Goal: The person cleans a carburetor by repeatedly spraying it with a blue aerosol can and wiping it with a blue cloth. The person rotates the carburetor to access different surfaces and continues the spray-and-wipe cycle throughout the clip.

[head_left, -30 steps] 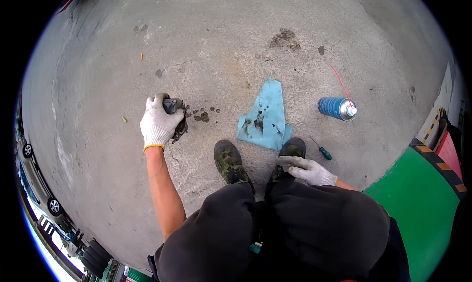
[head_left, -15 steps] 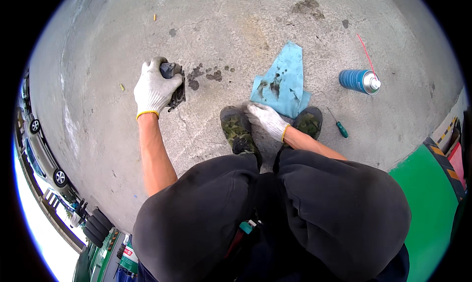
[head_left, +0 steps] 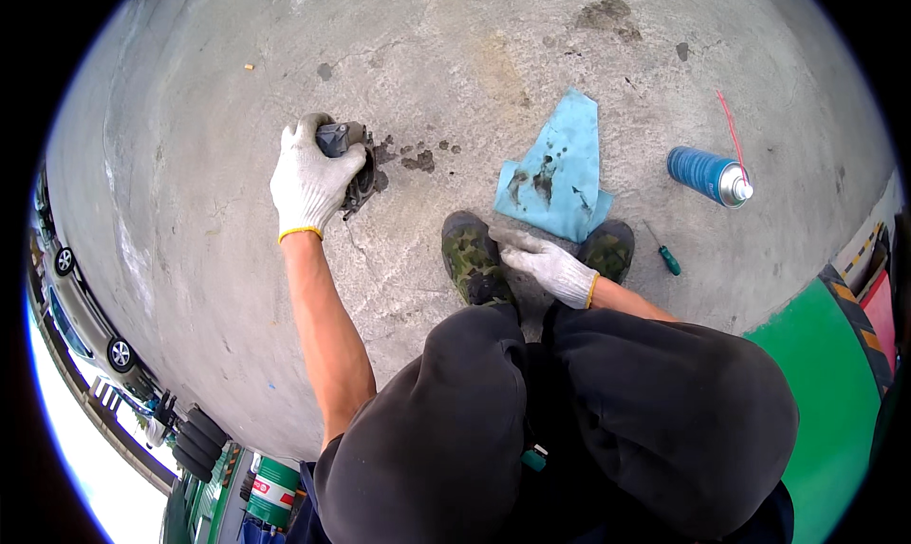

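Note:
At the left, my left hand (head_left: 315, 179), in a white knit glove, is wrapped over a grey-black metal engine part (head_left: 359, 179) on the concrete. Its palm and fingers hide much of the part. My right hand (head_left: 550, 267), gloved too, hangs between my camouflage shoes with its fingers stretched out and nothing visible in them. Just beyond it, a light blue cloth (head_left: 567, 146) with black smears lies partly folded. Farther right is a blue spray can (head_left: 702, 174) on its side, its thin red straw pointing away. A green-handled screwdriver (head_left: 670, 259) rests nearer me, right of my shoe.
Dark wet spots (head_left: 418, 161) mark the concrete between the engine part and the cloth. A small tan bit (head_left: 249, 67) lies far left. Beyond the left edge are a parked car (head_left: 85, 312), stacked tyres (head_left: 199, 442) and a green drum (head_left: 272, 492). Green-painted floor (head_left: 816, 392) borders the right.
The whole view has shifted slightly. My right hand has drawn a little toward me, away from the cloth. My left hand keeps its hold on the engine part. A small yellowish bit has moved left.

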A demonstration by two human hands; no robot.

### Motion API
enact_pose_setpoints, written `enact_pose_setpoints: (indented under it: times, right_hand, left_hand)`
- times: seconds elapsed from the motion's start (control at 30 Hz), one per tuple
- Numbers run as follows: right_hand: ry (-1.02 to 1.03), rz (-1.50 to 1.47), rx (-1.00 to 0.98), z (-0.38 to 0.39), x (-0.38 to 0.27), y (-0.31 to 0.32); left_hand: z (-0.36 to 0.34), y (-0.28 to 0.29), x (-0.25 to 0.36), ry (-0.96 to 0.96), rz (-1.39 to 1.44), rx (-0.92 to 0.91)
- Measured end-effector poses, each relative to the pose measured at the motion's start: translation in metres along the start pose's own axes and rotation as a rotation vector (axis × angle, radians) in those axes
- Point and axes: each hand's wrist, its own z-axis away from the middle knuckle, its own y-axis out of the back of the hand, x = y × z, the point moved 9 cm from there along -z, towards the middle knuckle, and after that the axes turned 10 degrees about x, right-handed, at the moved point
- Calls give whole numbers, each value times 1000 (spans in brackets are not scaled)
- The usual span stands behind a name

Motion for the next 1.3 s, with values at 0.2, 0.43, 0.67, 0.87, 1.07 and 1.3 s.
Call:
enact_pose_setpoints:
  times: [0.2, 0.43, 0.67, 0.87, 1.07, 1.3]
  right_hand:
    - [43, 196, 25, 46, 31, 55]
    - [-68, -244, 50, 86, 33, 77]
    - [107, -432, 233, 124, 10, 129]
    - [488, 811, 603, 64, -41, 81]
    - [914, 1227, 672, 35, -55, 77]
    - [494, 799, 1071, 216, -28, 169]
  left_hand:
    - [-8, -6, 0, -6, 15, -2]
    - [-6, -18, -6, 3, -4, 7]
    - [-1, -14, 6, -68, -36, 19]
    - [4, -17, -3, -71, 73, 7]
    - [6, -16, 20, -105, 10, 14]
    - [8, -15, 12, -63, 6, -20]
